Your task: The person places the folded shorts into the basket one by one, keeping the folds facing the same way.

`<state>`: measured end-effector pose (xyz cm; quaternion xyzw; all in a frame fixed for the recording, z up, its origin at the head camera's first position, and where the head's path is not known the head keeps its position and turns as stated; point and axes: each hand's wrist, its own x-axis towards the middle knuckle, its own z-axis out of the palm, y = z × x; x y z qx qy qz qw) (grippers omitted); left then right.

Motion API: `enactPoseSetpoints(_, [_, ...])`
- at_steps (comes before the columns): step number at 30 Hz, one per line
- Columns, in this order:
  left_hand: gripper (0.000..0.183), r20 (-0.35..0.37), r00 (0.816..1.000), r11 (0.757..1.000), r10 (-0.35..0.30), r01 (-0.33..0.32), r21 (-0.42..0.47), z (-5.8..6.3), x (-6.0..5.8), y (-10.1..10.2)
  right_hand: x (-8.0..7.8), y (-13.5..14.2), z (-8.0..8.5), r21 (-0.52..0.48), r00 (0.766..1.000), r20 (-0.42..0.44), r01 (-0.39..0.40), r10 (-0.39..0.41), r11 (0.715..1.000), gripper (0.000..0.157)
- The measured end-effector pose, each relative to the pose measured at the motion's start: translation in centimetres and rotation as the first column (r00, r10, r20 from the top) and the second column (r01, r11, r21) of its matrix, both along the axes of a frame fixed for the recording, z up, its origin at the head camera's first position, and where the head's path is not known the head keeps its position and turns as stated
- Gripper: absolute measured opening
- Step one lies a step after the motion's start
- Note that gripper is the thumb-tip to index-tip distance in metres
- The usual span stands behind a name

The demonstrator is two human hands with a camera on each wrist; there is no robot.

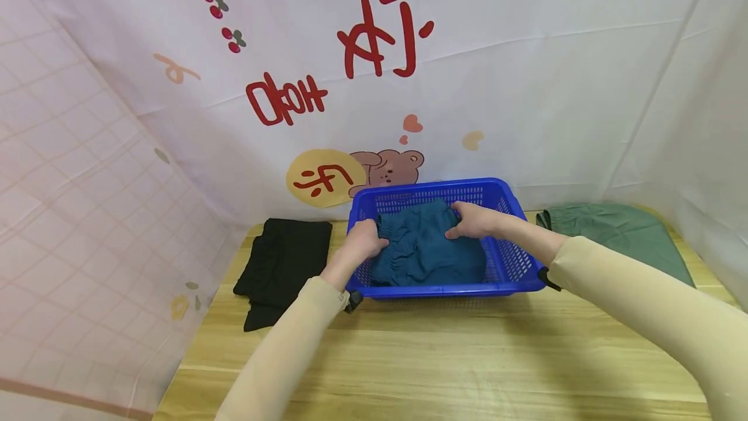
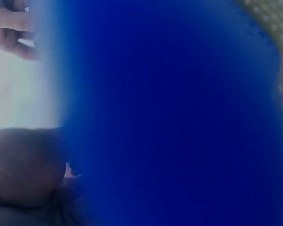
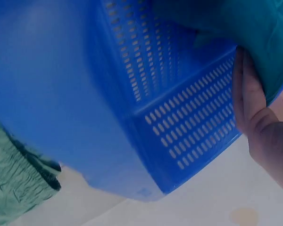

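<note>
Folded teal shorts (image 1: 432,245) with a gathered elastic waistband lie inside a blue plastic basket (image 1: 450,290). My left hand (image 1: 365,239) holds their left edge, thumb on top. At their upper right side my right hand (image 1: 473,220) pinches the cloth. From the right wrist, the fingers (image 3: 252,89) appear against the teal cloth (image 3: 273,42), beside the slotted basket wall (image 3: 193,122). A blurred blue basket wall (image 2: 179,113) fills most of the left wrist view and hides the left hand's grip.
A folded black garment (image 1: 292,265) lies on the wooden table (image 1: 444,362) left of the basket. Light green shorts (image 1: 619,232) lie to its right, partly behind the right forearm. A printed white cloth (image 1: 526,83) hangs behind the basket.
</note>
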<state>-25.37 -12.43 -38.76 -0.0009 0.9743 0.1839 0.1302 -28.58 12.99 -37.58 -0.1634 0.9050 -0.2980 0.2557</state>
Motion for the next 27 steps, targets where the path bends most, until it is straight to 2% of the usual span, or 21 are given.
enactPoseSetpoints(4, [0.034, 0.0, 1.0, 1.0, 0.005, -0.005, -0.023, 0.0, 0.0, 0.4, 0.5, 0.1, -0.2, 0.053, 0.997, -0.058, -0.043, 0.046, 0.998, 0.09])
enactPoseSetpoints(7, [0.045, 0.014, 1.0, 0.999, 0.013, -0.012, -0.041, 0.0, 0.1, 0.7, 0.7, 0.0, -0.4, 0.148, 0.986, -0.129, -0.088, 0.107, 0.985, 0.088])
enactPoseSetpoints(12, [0.079, 0.084, 0.996, 0.997, 0.004, 0.002, -0.076, -0.4, 0.4, 1.3, 1.0, -0.3, -0.9, 0.309, 0.967, -0.162, -0.139, 0.196, 0.941, 0.077])
enactPoseSetpoints(17, [0.093, 0.156, 0.988, 0.993, -0.018, 0.035, -0.112, -1.0, 0.7, 1.8, 1.5, -0.5, -1.2, 0.448, 0.946, -0.191, -0.153, 0.261, 0.881, 0.069])
enactPoseSetpoints(21, [0.09, 0.131, 0.991, 0.995, -0.021, 0.033, -0.094, -1.1, 1.1, 1.8, 1.8, -0.4, -1.3, 0.515, 0.925, -0.22, -0.16, 0.31, 0.842, 0.065])
enactPoseSetpoints(24, [0.082, 0.09, 0.994, 0.993, -0.065, 0.074, -0.095, -1.0, 1.5, 1.6, 1.9, -0.2, -1.3, 0.521, 0.917, -0.227, -0.172, 0.33, 0.836, 0.064])
enactPoseSetpoints(27, [0.076, 0.087, 0.989, 0.982, -0.123, 0.134, -0.133, -1.1, 1.9, 1.5, 2.2, -0.1, -1.4, 0.518, 0.914, -0.224, -0.182, 0.338, 0.836, 0.063])
